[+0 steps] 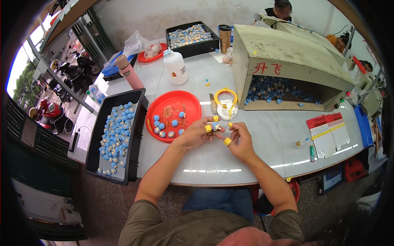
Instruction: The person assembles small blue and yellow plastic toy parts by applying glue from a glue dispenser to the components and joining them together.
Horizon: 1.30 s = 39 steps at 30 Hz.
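My left hand (194, 134) is closed in a pinch on a small blue-and-cream ball-shaped piece (216, 127), held just above the table in front of me. To its right, my right hand (242, 142) has its thumb and index finger apart, with nothing visible between them. Yellow tape wraps several fingertips on both hands. Beside my left hand lies a round red tray (193, 103) holding several similar blue pieces. Further left, a black bin (142, 107) contains many more of these pieces.
A box-like housing (287, 45) at the right shelters a heap of blue pieces. Yellow tape roll (234, 95), white bottle (175, 67), pink flask (130, 74) and another black bin (191, 48) stand further back. Red-and-white papers (326, 129) lie at right. Other people sit beyond.
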Available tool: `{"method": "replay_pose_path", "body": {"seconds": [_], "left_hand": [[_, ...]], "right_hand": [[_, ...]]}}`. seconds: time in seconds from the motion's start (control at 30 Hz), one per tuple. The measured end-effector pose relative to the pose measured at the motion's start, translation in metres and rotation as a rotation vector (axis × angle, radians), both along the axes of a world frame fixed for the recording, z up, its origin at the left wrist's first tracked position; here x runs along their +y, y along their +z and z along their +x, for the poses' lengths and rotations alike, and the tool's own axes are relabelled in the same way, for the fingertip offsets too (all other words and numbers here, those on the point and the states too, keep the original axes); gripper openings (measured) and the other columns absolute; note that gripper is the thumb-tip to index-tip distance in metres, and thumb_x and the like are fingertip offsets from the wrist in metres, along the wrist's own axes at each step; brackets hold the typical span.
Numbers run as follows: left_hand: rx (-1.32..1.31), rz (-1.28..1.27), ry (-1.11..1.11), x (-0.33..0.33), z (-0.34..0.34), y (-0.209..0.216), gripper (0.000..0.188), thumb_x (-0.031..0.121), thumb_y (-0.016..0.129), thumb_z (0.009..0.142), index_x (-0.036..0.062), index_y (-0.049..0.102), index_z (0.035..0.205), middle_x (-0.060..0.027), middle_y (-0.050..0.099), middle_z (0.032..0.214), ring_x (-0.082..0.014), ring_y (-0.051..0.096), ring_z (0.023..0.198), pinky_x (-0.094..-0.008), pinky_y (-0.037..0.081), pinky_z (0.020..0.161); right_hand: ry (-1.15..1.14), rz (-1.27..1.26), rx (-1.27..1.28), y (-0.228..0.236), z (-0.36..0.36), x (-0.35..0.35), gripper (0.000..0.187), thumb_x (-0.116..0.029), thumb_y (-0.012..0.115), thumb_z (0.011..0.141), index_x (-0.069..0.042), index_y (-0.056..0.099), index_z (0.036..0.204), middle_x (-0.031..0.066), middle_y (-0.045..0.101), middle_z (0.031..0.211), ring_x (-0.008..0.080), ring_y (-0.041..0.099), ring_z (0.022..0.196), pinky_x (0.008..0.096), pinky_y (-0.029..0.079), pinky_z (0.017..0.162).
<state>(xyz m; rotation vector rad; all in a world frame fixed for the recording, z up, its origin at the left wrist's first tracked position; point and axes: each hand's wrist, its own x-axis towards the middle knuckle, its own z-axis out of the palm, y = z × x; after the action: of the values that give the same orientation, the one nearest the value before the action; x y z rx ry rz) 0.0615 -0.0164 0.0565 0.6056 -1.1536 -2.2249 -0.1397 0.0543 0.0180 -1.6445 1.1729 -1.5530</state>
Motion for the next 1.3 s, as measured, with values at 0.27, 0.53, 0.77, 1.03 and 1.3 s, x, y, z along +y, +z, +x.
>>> {"method": "replay_pose_path", "body": {"seconds": [0.27, 0.53, 0.77, 1.03, 1.3], "left_hand": [[0.073, 0.062, -0.092, 0.008, -0.008, -0.020, 0.051, 0.017, 0.054, 0.099, 0.0022, 0.034, 0.143, -0.0161, 0.058, 0.124, -0.0200, 0.059, 0.110, -0.0323, 0.048, 0.091], [0.150, 0.118, -0.186, 0.014, -0.012, -0.022, 0.051, 0.019, 0.051, 0.100, 0.0009, 0.033, 0.144, -0.0166, 0.055, 0.130, -0.0229, 0.055, 0.117, -0.0363, 0.045, 0.097], [0.075, 0.017, -0.136, 0.014, -0.011, -0.029, 0.042, 0.015, 0.048, 0.101, 0.0003, 0.041, 0.139, -0.0136, 0.056, 0.126, -0.0232, 0.057, 0.115, -0.0380, 0.046, 0.098], [-0.069, -0.108, -0.015, 0.016, -0.013, -0.030, 0.034, 0.011, 0.051, 0.099, 0.0004, 0.052, 0.131, -0.0078, 0.061, 0.115, -0.0131, 0.059, 0.103, -0.0315, 0.051, 0.087], [0.030, 0.033, -0.053, 0.016, -0.010, -0.025, 0.041, 0.013, 0.055, 0.095, -0.0034, 0.051, 0.132, -0.0104, 0.063, 0.113, -0.0166, 0.063, 0.099, -0.0342, 0.053, 0.087]], "right_hand": [[-0.015, -0.185, 0.204, 0.000, 0.001, 0.001, 0.034, -0.006, 0.078, 0.075, -0.001, 0.058, 0.103, 0.0093, 0.052, 0.098, 0.0112, 0.049, 0.064, 0.0229, 0.044, 0.055], [-0.114, -0.207, 0.242, 0.006, 0.008, 0.008, 0.024, 0.001, 0.073, 0.076, 0.000, 0.057, 0.094, 0.0107, 0.054, 0.094, 0.0149, 0.058, 0.068, 0.0252, 0.048, 0.053], [-0.251, -0.367, 0.413, 0.001, 0.009, 0.006, 0.028, -0.003, 0.076, 0.069, -0.005, 0.058, 0.091, 0.0104, 0.058, 0.085, 0.0225, 0.060, 0.068, 0.0308, 0.048, 0.053], [-0.284, -0.400, 0.484, 0.002, 0.008, 0.007, 0.029, -0.005, 0.077, 0.068, -0.005, 0.057, 0.090, 0.0091, 0.058, 0.084, 0.0221, 0.060, 0.069, 0.0317, 0.047, 0.054], [-0.292, -0.421, 0.495, 0.003, 0.009, 0.007, 0.029, -0.006, 0.077, 0.068, -0.005, 0.057, 0.089, 0.0076, 0.058, 0.082, 0.0209, 0.059, 0.067, 0.0313, 0.045, 0.054]]}}
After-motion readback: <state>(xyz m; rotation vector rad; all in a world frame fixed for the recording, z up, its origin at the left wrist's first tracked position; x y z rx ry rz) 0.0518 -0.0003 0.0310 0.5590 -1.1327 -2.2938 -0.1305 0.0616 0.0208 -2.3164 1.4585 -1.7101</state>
